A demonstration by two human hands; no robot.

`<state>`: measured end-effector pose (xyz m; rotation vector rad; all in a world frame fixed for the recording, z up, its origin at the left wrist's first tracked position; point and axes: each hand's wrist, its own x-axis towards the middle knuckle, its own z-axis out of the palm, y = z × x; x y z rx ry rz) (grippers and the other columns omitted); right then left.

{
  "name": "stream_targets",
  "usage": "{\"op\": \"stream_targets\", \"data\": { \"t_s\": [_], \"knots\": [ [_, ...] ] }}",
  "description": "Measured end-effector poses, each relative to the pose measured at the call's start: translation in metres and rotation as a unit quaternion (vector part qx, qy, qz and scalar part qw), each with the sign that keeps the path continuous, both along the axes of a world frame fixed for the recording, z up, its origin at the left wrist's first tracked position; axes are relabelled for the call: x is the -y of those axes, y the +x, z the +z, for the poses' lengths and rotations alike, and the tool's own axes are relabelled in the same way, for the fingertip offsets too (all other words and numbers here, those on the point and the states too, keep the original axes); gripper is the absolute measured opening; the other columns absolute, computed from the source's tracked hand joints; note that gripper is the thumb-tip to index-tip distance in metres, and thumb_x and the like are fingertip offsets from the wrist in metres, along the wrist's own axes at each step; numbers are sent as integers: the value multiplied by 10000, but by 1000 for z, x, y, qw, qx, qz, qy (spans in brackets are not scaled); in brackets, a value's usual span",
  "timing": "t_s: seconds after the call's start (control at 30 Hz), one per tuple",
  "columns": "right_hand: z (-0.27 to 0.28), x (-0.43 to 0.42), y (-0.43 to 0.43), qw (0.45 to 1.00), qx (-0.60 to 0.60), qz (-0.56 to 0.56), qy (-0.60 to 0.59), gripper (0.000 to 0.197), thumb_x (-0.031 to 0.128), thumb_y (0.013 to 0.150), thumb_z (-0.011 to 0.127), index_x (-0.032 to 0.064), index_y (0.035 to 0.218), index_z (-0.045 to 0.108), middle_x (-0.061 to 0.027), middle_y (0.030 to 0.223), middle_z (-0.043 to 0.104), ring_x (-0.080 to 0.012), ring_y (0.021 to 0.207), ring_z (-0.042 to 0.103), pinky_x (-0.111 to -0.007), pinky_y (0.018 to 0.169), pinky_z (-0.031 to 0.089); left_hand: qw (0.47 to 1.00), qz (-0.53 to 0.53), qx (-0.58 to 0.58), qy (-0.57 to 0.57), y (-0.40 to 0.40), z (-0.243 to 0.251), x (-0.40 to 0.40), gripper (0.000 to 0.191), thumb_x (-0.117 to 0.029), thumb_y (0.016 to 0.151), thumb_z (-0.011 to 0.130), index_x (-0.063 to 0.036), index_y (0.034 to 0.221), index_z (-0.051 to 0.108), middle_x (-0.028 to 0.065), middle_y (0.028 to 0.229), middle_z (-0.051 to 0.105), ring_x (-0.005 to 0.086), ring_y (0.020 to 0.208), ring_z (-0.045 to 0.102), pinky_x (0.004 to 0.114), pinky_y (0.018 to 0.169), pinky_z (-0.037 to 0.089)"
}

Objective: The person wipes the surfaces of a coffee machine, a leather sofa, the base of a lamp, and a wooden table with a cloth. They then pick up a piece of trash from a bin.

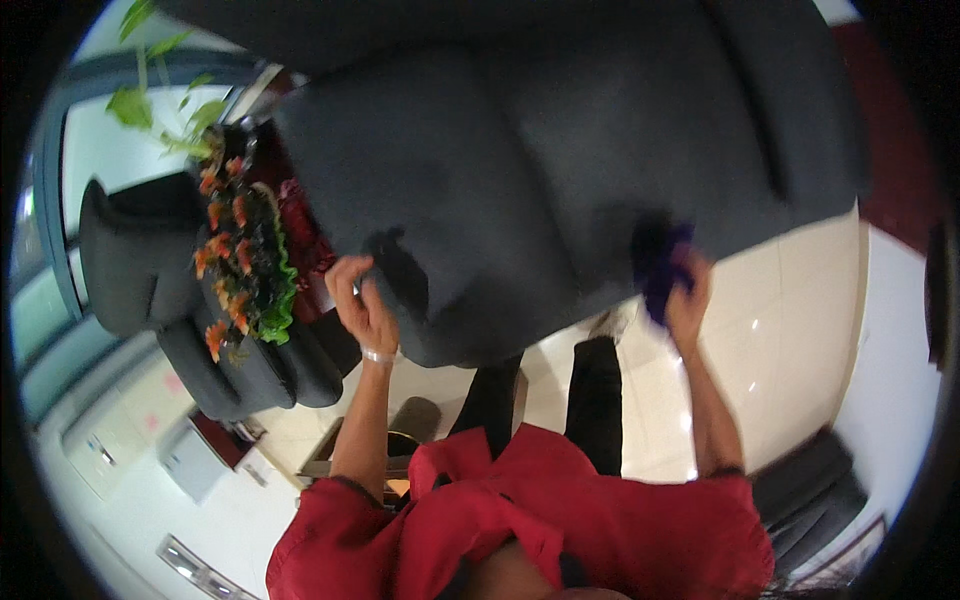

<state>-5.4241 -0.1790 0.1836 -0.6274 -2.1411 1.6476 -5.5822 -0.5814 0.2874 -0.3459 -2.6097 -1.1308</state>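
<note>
A dark grey upholstered sofa (480, 165) fills the upper middle of the view in front of me. My right hand (688, 300), slightly blurred, grips a dark purple cloth (666, 274) at the sofa's front edge. Part of the cloth merges with a dark shadow on the seat. At the left front corner of the sofa, my left hand (364, 307) is raised with its fingers bent and apart, holding nothing. Whether its fingertips touch the upholstery cannot be told. A light band is around the left wrist.
Left of the sofa stand orange-flowered plants with green leaves (244, 262), close to my left hand. Beyond them is a grey armchair (142, 262). A wooden-framed piece of furniture (322, 450) is near my left elbow. Glossy beige tiles (780, 315) cover the floor.
</note>
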Motion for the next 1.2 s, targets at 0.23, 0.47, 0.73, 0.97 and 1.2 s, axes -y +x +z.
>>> {"op": "stream_targets", "data": {
  "t_s": [0.23, 0.47, 0.73, 0.97, 1.2],
  "knots": [
    [-65, 18, -56, 885, 232, -40, 402, 421, 86, 730, 604, -2, 1140, 564, -258, 1300, 427, -487, 1164, 442, -537, 824, 488, 944, -137, -38, -298, -29, -49, -113, 271, -122, 839, 546, -85, 1096, 626, 147, 1119, 558, 328, 1078, 489, 450, 973, 320],
    [-67, 141, 106, 964, 217, 153, -17, 609, 37, 504, 778, 164, 1092, 680, -128, 1284, 469, -351, 1194, 454, -431, 891, 484, 927, -173, -95, -319, -36, -54, -86, 317, -193, 896, 468, -33, 1133, 604, 175, 1161, 542, 336, 1079, 474, 438, 962, 330],
    [-173, -175, 46, 855, -78, -499, 116, 487, -60, 674, 493, 23, 1147, 571, -174, 1102, 581, -381, 1075, 484, -419, 1000, 364, 906, -187, -97, -367, -43, -52, -74, 387, -290, 967, 392, 4, 1171, 539, 157, 1170, 515, 307, 1136, 434, 427, 989, 314],
    [-282, -229, 17, 874, -56, -405, -263, 491, 374, 916, 610, -44, 1171, 565, -145, 1104, 629, -255, 1044, 587, -405, 897, 472, 906, -189, -101, -364, -45, -46, -71, 399, -301, 945, 381, -11, 1190, 504, 132, 1160, 506, 274, 1147, 411, 414, 1010, 273],
    [-362, 126, 82, 905, 233, -222, -277, 505, 364, 968, 478, 7, 1323, 436, -133, 1350, 470, -296, 1218, 458, -397, 1002, 383, 919, -175, -78, -344, -39, -58, -78, 417, -339, 946, 369, -13, 1173, 495, 134, 1158, 491, 266, 1137, 410, 404, 1008, 269]
  ]
}}
